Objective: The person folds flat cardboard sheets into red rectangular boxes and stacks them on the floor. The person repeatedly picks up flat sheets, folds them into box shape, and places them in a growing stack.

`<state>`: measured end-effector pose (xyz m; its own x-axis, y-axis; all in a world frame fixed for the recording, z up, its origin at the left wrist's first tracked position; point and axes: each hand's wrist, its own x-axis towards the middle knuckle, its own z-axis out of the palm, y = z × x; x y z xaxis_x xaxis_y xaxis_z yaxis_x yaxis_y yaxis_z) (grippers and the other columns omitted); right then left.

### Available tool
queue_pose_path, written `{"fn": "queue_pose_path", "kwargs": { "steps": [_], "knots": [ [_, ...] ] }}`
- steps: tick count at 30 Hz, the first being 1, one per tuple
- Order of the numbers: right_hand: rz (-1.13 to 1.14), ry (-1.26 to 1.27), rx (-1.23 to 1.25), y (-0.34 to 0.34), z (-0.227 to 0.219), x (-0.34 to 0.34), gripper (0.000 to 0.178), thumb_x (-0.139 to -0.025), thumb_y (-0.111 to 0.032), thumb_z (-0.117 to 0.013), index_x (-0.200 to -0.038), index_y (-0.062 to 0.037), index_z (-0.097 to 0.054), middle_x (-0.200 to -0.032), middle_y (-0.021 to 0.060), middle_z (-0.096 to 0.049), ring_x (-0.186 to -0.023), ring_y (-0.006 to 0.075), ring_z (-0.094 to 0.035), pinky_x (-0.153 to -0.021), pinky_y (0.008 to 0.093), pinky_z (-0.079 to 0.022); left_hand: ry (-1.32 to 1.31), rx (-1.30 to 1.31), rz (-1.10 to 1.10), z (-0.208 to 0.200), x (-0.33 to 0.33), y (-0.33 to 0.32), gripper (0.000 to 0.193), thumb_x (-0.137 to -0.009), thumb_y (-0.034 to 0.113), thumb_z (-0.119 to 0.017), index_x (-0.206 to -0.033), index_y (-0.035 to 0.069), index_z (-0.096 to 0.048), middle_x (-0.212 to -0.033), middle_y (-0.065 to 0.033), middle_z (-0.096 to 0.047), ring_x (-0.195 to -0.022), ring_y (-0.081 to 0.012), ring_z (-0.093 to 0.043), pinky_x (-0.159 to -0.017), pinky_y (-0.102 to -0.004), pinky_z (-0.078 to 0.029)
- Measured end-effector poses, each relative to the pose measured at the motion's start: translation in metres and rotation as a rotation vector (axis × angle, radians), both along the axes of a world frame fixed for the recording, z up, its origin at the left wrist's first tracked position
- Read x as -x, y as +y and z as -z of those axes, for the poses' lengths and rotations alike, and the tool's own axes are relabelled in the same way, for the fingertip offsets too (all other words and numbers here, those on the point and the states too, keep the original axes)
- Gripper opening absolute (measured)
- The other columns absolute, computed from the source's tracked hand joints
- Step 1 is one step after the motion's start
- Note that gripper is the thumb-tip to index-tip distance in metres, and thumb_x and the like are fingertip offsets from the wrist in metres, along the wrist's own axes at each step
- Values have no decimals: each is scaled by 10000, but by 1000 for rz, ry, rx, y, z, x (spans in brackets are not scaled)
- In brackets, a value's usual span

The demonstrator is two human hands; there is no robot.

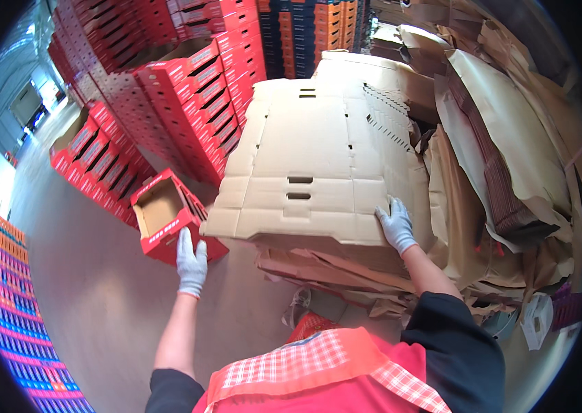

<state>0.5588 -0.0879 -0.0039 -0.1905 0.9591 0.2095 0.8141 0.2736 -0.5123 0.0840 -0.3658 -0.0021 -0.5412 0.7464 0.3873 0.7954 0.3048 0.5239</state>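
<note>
Both my hands wear pale work gloves. My left hand (192, 263) is at the front wall of an open red cardboard box (159, 236), its fingers extended upward and the thumb apart. Whether the fingertips touch the box I cannot tell. The box is brown inside and appears to rest on another red box. My right hand (396, 224) lies with spread fingers on the near right part of a stack of flat brown cardboard blanks (322, 148). The top blank has fold lines and cut slots, and its plain brown side faces up.
Tall stacks of red boxes (187, 89) rise behind and to the left. Blue and orange stacks (311, 34) stand at the back. Torn brown wrapping paper (511, 117) surrounds more blanks on the right. Colourful stacks (12, 310) line the far left, beside grey floor (98, 296).
</note>
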Motion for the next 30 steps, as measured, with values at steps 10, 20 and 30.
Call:
{"fn": "queue_pose_path", "kwargs": {
  "steps": [10,20,30],
  "knots": [
    [106,-59,110,-38,1,3,780,-897,-471,-633,-1419,56,-394,-1479,287,-381,-1377,437,-354,-1160,463,-279,-1692,-102,95,11,76,242,785,-965,635,-440,-1461,27,-410,-1431,-147,-501,-1306,-258,-480,-1110,-350,-357],
    [640,902,873,-8,-2,-90,662,-986,-590,-443,-1361,-57,-552,-1284,95,-635,-1142,232,-608,-1010,365,-457,-694,617,291,13,1,298,850,-835,620,-648,-1309,-75,-529,-1214,-229,-647,-1093,-305,-647,-961,-401,-491],
    [315,994,830,1,-14,-43,610,-979,-520,-419,-1395,-76,-468,-1328,106,-576,-1173,295,-562,-998,425,-452,-1430,573,421,-1,61,288,618,-901,519,-653,-1271,25,-623,-1169,-106,-686,-1043,-223,-661,-900,-352,-529]
  ]
}}
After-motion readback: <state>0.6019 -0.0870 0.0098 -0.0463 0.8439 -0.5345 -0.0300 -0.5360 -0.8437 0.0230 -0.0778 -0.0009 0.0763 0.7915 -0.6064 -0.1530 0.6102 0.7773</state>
